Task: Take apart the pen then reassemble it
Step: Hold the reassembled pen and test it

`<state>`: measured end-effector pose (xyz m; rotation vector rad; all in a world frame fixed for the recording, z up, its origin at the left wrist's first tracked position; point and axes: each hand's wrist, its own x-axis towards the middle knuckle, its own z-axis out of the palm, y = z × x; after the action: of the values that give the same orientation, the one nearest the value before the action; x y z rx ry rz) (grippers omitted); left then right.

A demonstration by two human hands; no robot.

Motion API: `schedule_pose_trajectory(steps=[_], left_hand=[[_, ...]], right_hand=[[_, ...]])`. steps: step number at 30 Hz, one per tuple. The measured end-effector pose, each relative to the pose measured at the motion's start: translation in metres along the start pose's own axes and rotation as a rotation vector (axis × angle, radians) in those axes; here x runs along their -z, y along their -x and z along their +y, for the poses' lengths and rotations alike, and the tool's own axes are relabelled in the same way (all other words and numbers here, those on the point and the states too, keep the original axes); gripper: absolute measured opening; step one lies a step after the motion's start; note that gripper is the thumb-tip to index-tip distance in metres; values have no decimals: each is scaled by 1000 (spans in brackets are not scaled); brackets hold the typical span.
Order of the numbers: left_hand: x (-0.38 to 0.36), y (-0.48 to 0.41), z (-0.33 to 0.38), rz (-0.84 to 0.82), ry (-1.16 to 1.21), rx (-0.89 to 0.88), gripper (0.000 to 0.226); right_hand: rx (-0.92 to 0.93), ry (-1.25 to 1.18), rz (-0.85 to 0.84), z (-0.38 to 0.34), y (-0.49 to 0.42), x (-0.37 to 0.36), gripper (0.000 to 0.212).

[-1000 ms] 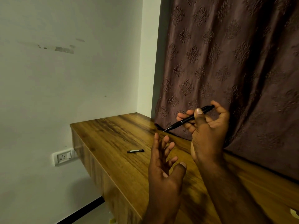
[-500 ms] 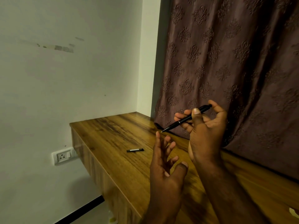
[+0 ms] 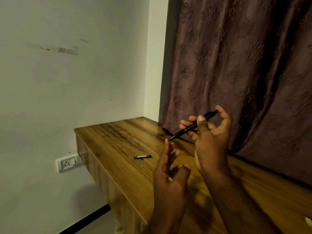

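A slim black pen (image 3: pixel 189 128) is held in the air above the wooden table (image 3: pixel 121 142), its tip pointing down-left. My right hand (image 3: pixel 211 146) holds it with the thumb across the barrel and the fingers curled behind it. My left hand (image 3: pixel 170 173) is raised just below, fingers straight and spread, holding nothing; its fingertips come close to the pen's tip. A short black pen part (image 3: pixel 142 156) with a pale strip lies flat on the table to the left of my hands.
A brown patterned curtain (image 3: pixel 244 65) hangs along the table's far side. The table's left edge drops off beside a white wall with a socket (image 3: pixel 67 162). A small dark object (image 3: pixel 166 130) lies at the curtain's foot.
My left hand has risen a little, so its fingertips now sit near the pen's tip. The right hand and pen have barely shifted.
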<state>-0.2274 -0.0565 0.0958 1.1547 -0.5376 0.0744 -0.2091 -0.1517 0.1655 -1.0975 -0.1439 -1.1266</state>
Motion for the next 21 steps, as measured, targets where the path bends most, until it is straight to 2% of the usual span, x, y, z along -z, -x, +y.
schedule_pose_trajectory(steps=[4,8,12,15,18,21], left_hand=[[8,-12,4,155,62,65,38],[26,-29,3,256,108,106,13],[54,-50,-14,229,56,179,10],[82,-71,-31,170,7,271,11],[110,-96,-45,72,-26,410,12],[133,-119,-58,-24,-156,431,16]], right_hand=[[-54,36,-22,9,1,2,51],[-184,45,-42,31,5,8,47],[-318,69,-37,57,5,19,29],[-409,168,-107,78,2,35,16],[-521,282,-201,100,-1,53,13],[-539,533,-317,125,-4,63,15]])
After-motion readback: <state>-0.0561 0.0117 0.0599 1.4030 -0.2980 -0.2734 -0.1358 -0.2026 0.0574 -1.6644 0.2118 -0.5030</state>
